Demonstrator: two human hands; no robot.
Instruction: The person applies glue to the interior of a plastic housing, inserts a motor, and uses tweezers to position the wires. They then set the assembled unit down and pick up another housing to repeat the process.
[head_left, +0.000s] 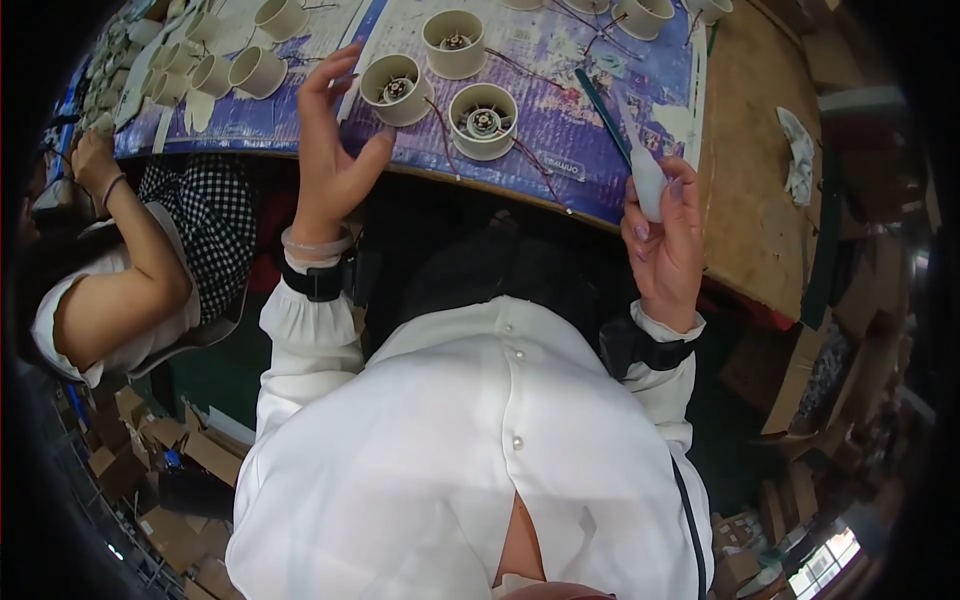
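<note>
My left hand is open, thumb and fingers spread, at the table's near edge. Its fingertips are beside a cream round housing with a small motor-like part inside; whether they touch it I cannot tell. Two similar housings, one farther back and one nearer the edge, stand to its right with thin dark red wires trailing from them. My right hand is closed round a white squeeze bottle, its thin nozzle pointing away from me. Just left of the nozzle lies a slim teal tool.
More cream housings cover the left part of the table, and others stand at the far edge. At left sits another person, one arm at the table. A crumpled white scrap lies right on the brown board. Cardboard boxes fill the floor behind.
</note>
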